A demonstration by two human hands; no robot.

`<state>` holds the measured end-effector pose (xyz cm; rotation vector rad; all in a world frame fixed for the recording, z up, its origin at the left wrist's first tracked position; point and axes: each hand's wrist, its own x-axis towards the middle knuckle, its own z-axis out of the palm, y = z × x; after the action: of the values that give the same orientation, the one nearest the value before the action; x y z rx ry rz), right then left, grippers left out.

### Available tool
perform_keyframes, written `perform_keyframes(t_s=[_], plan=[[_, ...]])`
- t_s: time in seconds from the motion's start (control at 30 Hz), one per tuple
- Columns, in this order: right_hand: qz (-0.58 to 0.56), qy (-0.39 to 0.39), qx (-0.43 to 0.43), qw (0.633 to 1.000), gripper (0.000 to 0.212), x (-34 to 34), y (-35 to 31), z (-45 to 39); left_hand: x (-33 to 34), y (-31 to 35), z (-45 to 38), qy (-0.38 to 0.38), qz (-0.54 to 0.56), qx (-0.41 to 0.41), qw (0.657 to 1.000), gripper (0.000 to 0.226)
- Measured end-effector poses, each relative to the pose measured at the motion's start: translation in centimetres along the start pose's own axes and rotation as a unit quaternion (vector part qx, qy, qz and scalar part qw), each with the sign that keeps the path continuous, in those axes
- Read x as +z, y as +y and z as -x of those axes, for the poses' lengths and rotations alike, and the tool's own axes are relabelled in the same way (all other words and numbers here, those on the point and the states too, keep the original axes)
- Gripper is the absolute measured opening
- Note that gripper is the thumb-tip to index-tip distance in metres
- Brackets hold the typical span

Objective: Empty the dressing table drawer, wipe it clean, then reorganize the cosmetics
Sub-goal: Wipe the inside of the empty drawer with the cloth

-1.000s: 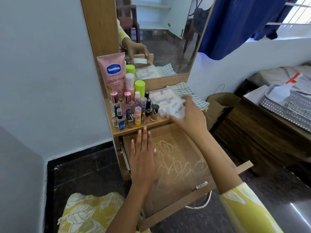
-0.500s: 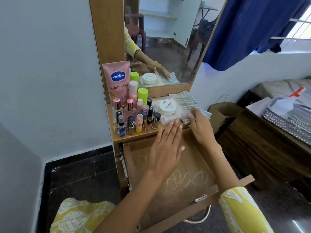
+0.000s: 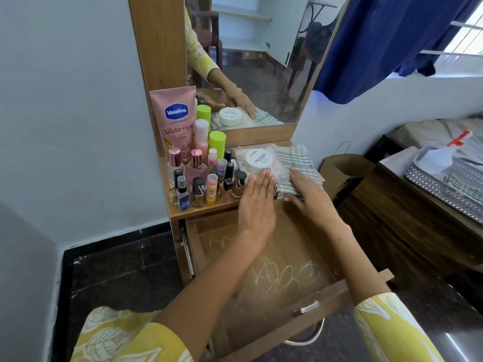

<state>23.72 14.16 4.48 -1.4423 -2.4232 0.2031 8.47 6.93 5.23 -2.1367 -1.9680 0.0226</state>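
both arms reach forward from the near edge of the view, yellow printed sleeves pushed up to the forearms. left hand (image 3: 257, 202) lies palm down, fingers straight and close together, tips pointing away toward the back. right hand (image 3: 308, 189) sits just beside it, also palm down, fingers flat and slightly spread, angled in toward the left. the two hands are near each other, not touching. neither grips anything.
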Motion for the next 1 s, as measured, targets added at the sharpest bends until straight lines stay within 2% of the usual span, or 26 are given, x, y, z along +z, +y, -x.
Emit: perform_keyframes(t_s=[0.07, 0.13, 0.43, 0.57, 0.8, 0.9, 1.0], plan=[[0.022, 0.011, -0.009, 1.0, 0.053, 0.1, 0.3, 0.1, -0.1, 0.1, -0.1, -0.003, -0.007, -0.002, 1.0, 0.066], [0.034, 0.053, -0.02, 0.998, 0.045, -0.1, 0.5, 0.3, -0.2, 0.3, -0.2, -0.003, -0.013, -0.004, 1.0, 0.065], [0.012, 0.17, 0.007, 0.985, 0.037, 0.1, -2.0, 3.1, -0.4, 0.2, -1.0, -0.018, -0.044, -0.003, 0.999, 0.064], [-0.085, 0.206, 0.068, 0.973, 0.035, 0.4, -2.9, 6.0, -0.3, 0.1, -1.2, -0.029, -0.052, 0.004, 0.998, 0.064], [-0.232, 0.271, 0.111, 0.928, 0.022, -0.3, -4.3, 9.2, -0.8, -0.4, -1.2, -0.028, -0.044, 0.031, 0.998, 0.06], [-0.294, 0.265, 0.129, 0.909, 0.022, -1.1, -4.5, 9.9, -0.7, -0.6, 1.5, 0.016, 0.022, 0.068, 0.997, 0.059], [-0.347, 0.23, 0.147, 0.897, 0.021, -1.4, -4.1, 10.7, -0.2, -1.5, 6.0, -0.003, 0.128, 0.068, 0.989, 0.059]])
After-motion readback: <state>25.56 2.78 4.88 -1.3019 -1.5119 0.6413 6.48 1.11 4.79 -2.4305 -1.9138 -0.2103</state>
